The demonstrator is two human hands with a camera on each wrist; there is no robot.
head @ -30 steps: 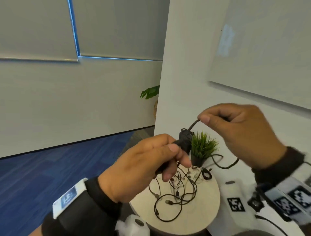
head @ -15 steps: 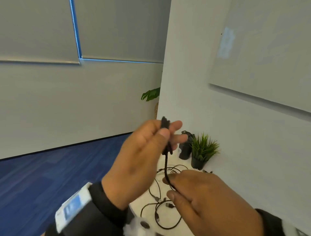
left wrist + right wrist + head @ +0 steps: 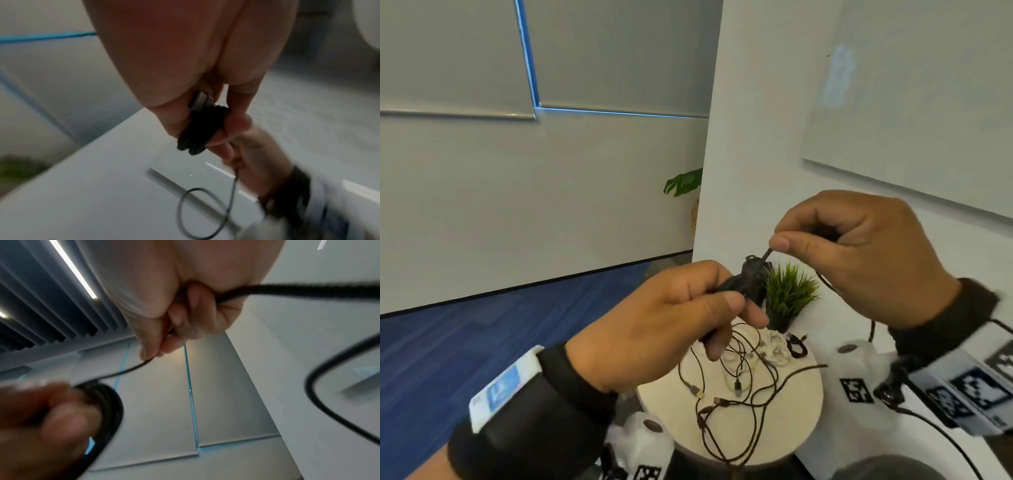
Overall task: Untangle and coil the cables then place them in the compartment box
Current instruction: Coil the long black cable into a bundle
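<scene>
The left hand [image 3: 654,329] is curled tight round a half-wound bundle of black cable [image 3: 750,281], thumb pressed over the loops, held in the air above the round table [image 3: 804,404]. From the top of the bundle a short taut stretch runs up to the right hand [image 3: 866,253], which pinches it between thumb and forefinger with the other fingers folded in; the free tail passes through that fist and hangs down past the wrist. The cable looks light, limp and somewhat springy, so loops probably slip loose unless the bundle is gripped across all its turns, while the feeding hand slides along the free length. Below, near the table's middle and front edge, more tangled cables [image 3: 726,404] lie unsorted. A small green plant [image 3: 789,294] stands at the far edge. The compartment box is not in view.
</scene>
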